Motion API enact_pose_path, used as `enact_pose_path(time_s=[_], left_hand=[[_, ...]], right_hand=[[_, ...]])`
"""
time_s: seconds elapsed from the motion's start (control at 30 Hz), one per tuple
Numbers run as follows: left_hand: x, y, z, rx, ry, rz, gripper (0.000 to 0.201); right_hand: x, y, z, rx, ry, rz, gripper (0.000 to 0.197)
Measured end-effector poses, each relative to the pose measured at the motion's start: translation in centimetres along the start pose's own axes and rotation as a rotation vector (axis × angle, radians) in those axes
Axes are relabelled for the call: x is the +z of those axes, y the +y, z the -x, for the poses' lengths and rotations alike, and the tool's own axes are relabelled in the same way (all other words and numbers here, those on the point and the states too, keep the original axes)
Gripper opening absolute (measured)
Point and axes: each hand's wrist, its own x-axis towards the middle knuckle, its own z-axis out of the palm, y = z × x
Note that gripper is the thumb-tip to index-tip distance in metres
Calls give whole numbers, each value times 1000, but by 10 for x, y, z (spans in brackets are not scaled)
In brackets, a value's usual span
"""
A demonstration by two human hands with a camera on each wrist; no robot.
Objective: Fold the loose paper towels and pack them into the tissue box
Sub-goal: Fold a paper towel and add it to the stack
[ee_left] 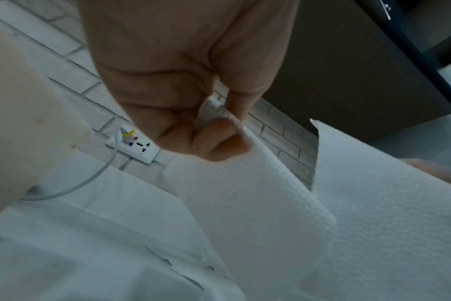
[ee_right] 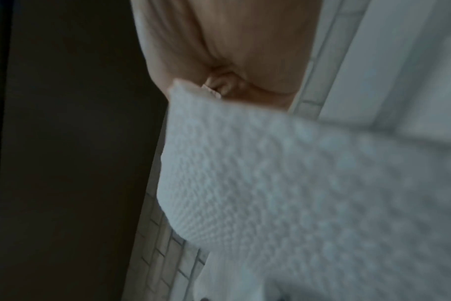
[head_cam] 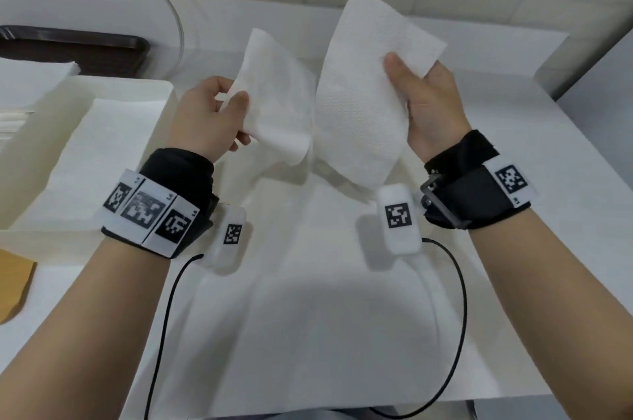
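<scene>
Hanging above the table (head_cam: pixel 513 248), right of the box (head_cam: pixel 102 90): one paper towel (head_cam: pixel 359 104), sagging in a V, ends upward; left hand (head_cam: pixel 205 114) and right hand (head_cam: pixel 428 101) each pinch an end.

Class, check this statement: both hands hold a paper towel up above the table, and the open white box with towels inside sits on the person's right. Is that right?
One detail is wrong. The head view shows the white box on the person's left, not the right. The rest stands: the left hand and the right hand both hold the paper towel up above the table, and towels lie inside the box.
</scene>
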Motion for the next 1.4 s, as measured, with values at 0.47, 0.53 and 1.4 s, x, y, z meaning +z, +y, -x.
enact_pose_path(time_s=[0.47,0.53,1.4], left_hand=[[6,1,0,19,44,-46,18],[7,0,0,44,13,-26,12],[20,0,39,317,-543,14,28]], right_hand=[[15,-8,10,229,-356,-367,21],[17,-7,10,234,-308,-322,18],[15,24,24,505,18,-188,16]])
